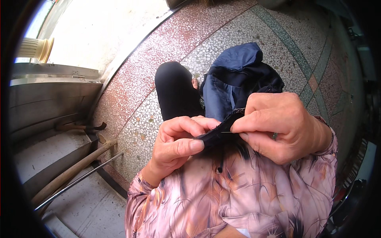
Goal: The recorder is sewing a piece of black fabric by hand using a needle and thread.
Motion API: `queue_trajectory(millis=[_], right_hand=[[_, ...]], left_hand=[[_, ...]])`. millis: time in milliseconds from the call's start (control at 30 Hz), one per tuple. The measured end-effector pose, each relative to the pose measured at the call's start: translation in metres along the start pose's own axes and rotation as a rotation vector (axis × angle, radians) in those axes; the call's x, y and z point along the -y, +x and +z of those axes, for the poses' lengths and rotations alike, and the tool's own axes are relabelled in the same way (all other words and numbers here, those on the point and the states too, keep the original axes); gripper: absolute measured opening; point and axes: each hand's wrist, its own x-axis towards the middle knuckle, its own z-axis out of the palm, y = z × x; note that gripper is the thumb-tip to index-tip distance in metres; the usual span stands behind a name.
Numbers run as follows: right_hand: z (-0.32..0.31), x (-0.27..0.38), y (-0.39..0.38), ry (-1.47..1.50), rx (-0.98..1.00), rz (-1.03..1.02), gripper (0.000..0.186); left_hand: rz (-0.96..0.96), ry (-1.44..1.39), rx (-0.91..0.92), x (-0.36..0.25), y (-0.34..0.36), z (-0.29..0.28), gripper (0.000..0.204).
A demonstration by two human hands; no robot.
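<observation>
A dark navy garment (242, 75) with a lighter blue lining lies over my lap and reaches up between my two hands. My left hand (178, 146) grips its folded dark edge, thumb on the near side and fingers behind. My right hand (279, 125) pinches a thin needle (226, 132) between thumb and forefinger, its length lying across that edge just right of my left thumb. Frayed stitching shows along the fabric's upper rim.
A metal step (51, 154) stands at left, with a wooden handle (75, 174), a metal rod (79, 180) and a hooked tool (81, 127). My dark-clad knee (172, 87) is ahead, above a speckled floor (139, 91). Dark objects line the right rim.
</observation>
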Motion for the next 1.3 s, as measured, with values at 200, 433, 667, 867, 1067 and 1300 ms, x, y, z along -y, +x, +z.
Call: queue_trajectory(millis=[200, 433, 667, 867, 1067, 1300], right_hand=[[0.002, -0.002, 0.001, 0.005, -0.006, -0.029, 0.025], [0.006, 0.005, 0.0, -0.055, 0.011, 0.012, 0.018], [0.016, 0.011, 0.002, -0.286, 0.081, -0.085, 0.014], [0.015, 0.002, 0.012, -0.124, 0.084, -0.041, 0.009], [-0.004, -0.012, 0.022, 0.259, 0.247, 0.154, 0.01], [-0.006, -0.025, 0.023, 0.423, 0.301, 0.193, 0.008]], left_hand=[[0.0, 0.024, -0.004, -0.001, 0.001, 0.002, 0.011], [0.052, 0.286, -0.033, -0.005, -0.002, 0.006, 0.011], [0.181, 0.622, 0.026, -0.006, -0.001, 0.014, 0.017], [0.25, 0.634, 0.033, -0.007, -0.001, 0.008, 0.019], [0.078, 0.443, -0.064, -0.009, -0.003, 0.007, 0.01], [-0.002, 0.291, -0.092, -0.008, -0.002, 0.008, 0.01]])
